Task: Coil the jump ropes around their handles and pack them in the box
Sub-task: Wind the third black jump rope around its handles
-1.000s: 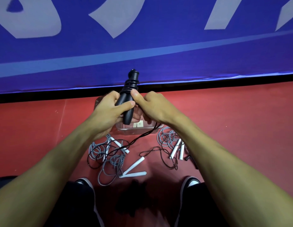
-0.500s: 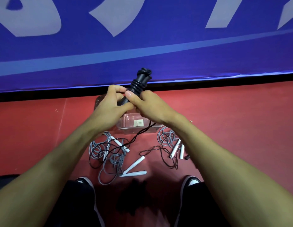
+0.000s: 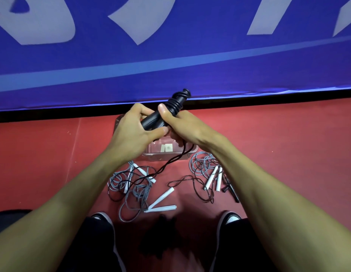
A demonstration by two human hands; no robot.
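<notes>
Tilted further over now, the black handles [image 3: 157, 119] point up and right, more cord wound near their top. Nearest us, grey ropes with white handles [image 3: 160, 197] lie loose on the red floor [image 3: 288, 154]. Left hand [image 3: 131, 132] grasps the handles' lower end; right hand [image 3: 182, 124] clamps them, thumb on the coils. Clear box [image 3: 170, 152] sits under the hands. Banner [image 3: 170, 65] lettering unreadable.

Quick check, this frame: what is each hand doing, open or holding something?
Left hand: grips the lower end of the black handles.
Right hand: grips the same handles, thumb up by the coiled black rope.
</notes>
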